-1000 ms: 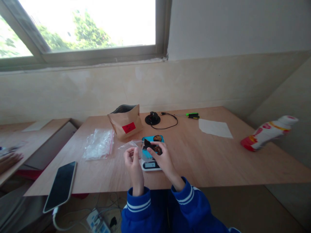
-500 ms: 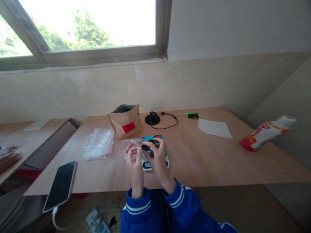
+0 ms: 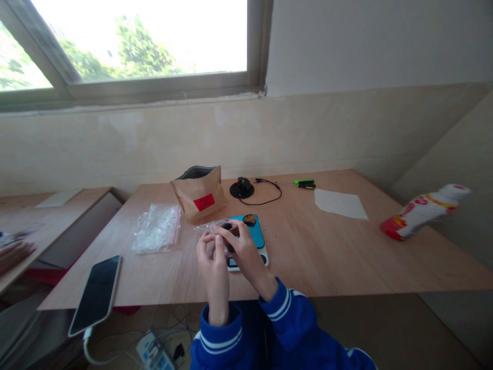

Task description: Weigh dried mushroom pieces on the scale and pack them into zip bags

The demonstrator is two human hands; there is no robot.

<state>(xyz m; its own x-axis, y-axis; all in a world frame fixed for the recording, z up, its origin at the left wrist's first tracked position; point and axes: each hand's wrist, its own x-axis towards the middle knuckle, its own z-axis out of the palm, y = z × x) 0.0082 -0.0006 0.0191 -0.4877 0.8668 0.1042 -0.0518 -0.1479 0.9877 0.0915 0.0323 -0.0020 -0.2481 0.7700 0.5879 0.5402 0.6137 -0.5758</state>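
Observation:
My left hand [image 3: 212, 257] is closed with its fingertips pinching a small clear plastic bag [image 3: 210, 225], which spreads out behind the fingers. Close against it, my right hand [image 3: 246, 249] is closed on dark brown, roundish dried slices [image 3: 230, 245] at the bag's mouth; how far they are inside is hard to tell. Under and behind both hands lies a kitchen scale [image 3: 257, 236] with a blue top and white front, its display partly covered. One brown dried slice [image 3: 249, 220] rests on the scale's far edge.
Left of my hands lie clear zip bags [image 3: 157, 228] and a charging phone [image 3: 96, 293]. Behind stand an open kraft pouch [image 3: 198, 198] and a black round-based device [image 3: 242, 188] with a cable. Screwdrivers [image 3: 305, 184], paper [image 3: 341, 204] and a bottle [image 3: 423, 210] are to the right.
My right hand has moved left, bringing the dark slices up to the bag by my left hand. More of the scale's blue top now shows.

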